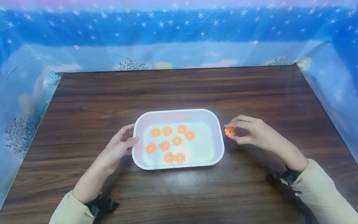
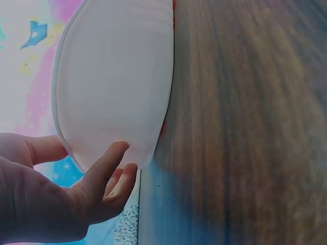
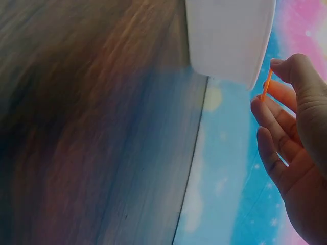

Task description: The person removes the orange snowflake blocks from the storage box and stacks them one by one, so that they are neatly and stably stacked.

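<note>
A white plastic tub (image 1: 179,114) stands on the table with several flat orange notched discs (image 1: 177,140) lying on its floor, some overlapping. My left hand (image 1: 118,146) grips the tub's left end, thumb over the rim and fingers against the outer wall; the left wrist view shows the fingers on the tub wall (image 2: 112,76). Just outside the tub's right end, my right hand (image 1: 251,132) pinches one more orange notched disc (image 1: 230,132) between thumb and fingertips. In the right wrist view that disc (image 3: 266,81) is seen edge-on.
The dark wood-grain table (image 1: 179,90) reaches back to a blue snowflake-printed cloth (image 1: 179,28) hanging behind it and along both sides. Black wrist-worn devices (image 1: 100,207) sit at both sleeves.
</note>
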Motion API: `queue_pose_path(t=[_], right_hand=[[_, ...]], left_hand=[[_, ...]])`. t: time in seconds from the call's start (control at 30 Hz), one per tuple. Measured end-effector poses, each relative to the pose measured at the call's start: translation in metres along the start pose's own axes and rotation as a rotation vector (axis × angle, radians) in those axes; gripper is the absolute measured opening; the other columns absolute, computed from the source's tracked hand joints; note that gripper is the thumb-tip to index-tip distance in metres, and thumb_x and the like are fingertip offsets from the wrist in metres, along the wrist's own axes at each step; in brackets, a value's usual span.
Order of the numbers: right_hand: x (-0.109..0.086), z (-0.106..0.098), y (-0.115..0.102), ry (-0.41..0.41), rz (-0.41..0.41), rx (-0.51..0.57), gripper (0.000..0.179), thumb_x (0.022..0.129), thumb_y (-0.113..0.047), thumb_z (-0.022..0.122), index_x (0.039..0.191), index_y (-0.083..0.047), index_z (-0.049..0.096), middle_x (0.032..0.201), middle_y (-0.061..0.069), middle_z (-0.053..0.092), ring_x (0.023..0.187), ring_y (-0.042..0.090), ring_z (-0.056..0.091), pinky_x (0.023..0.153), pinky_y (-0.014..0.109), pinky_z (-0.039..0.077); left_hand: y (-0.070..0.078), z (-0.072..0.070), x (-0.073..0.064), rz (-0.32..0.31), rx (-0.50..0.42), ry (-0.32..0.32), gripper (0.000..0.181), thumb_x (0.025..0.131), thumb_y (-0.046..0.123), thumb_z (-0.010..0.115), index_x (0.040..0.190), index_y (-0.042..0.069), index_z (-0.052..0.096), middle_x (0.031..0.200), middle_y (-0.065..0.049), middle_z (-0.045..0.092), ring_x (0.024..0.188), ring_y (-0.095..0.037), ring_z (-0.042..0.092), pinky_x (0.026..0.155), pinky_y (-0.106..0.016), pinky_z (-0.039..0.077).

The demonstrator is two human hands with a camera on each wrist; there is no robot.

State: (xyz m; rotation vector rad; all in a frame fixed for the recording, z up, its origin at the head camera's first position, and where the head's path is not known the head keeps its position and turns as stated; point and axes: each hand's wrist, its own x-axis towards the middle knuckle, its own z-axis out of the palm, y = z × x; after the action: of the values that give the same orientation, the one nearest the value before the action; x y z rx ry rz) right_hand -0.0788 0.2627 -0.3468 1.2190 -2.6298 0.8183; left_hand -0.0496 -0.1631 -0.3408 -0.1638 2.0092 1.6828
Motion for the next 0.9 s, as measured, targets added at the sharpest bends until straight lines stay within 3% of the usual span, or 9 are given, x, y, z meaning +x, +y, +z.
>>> queue_pose_path(t=[0.2, 0.37, 0.53, 0.8, 0.9], right_hand=[[-0.004, 0.005, 0.011, -0.079, 0.064, -0.001, 0.040, 0.071, -0.007, 0.075, 0.110, -0.010, 0.067, 0.102, -0.003, 0.062, 0.083, 0.009, 0.057, 0.068, 0.026, 0.049], [-0.007, 0.013, 0.017, -0.134, 0.071, -0.033, 0.037, 0.074, -0.014, 0.075, 0.110, -0.010, 0.067, 0.102, -0.004, 0.062, 0.086, 0.006, 0.057, 0.071, 0.028, 0.049], [-0.006, 0.017, 0.017, -0.165, 0.070, -0.087, 0.035, 0.074, -0.015, 0.075, 0.108, -0.011, 0.068, 0.101, -0.003, 0.062, 0.087, 0.009, 0.058, 0.072, 0.031, 0.050], [-0.007, 0.023, 0.013, -0.245, 0.145, -0.121, 0.036, 0.074, -0.017, 0.077, 0.108, -0.013, 0.069, 0.101, -0.004, 0.061, 0.086, 0.008, 0.057, 0.074, 0.030, 0.051], [-0.009, 0.025, 0.012, -0.246, 0.132, -0.129, 0.034, 0.074, -0.017, 0.077, 0.107, -0.012, 0.069, 0.100, -0.004, 0.061, 0.085, 0.007, 0.057, 0.073, 0.029, 0.050]], left_hand=[[0.001, -0.003, 0.000, 0.014, 0.013, 0.014, 0.057, 0.098, 0.019, 0.047, 0.147, 0.008, 0.021, 0.148, -0.018, 0.026, 0.131, -0.036, 0.034, 0.094, -0.047, 0.036], [0.003, -0.004, 0.000, -0.001, 0.008, 0.010, 0.058, 0.098, 0.020, 0.048, 0.147, 0.009, 0.019, 0.150, -0.017, 0.024, 0.134, -0.036, 0.031, 0.097, -0.050, 0.035], [0.004, -0.003, -0.001, -0.008, 0.002, 0.006, 0.059, 0.098, 0.021, 0.047, 0.148, 0.009, 0.018, 0.151, -0.017, 0.022, 0.134, -0.036, 0.031, 0.098, -0.050, 0.034], [-0.001, -0.002, -0.003, 0.020, -0.002, -0.009, 0.059, 0.098, 0.023, 0.048, 0.147, 0.008, 0.019, 0.149, -0.017, 0.025, 0.128, -0.035, 0.036, 0.095, -0.045, 0.036], [-0.002, -0.001, -0.003, 0.021, 0.000, -0.012, 0.059, 0.098, 0.023, 0.048, 0.147, 0.008, 0.020, 0.149, -0.016, 0.026, 0.126, -0.034, 0.038, 0.094, -0.043, 0.038]])
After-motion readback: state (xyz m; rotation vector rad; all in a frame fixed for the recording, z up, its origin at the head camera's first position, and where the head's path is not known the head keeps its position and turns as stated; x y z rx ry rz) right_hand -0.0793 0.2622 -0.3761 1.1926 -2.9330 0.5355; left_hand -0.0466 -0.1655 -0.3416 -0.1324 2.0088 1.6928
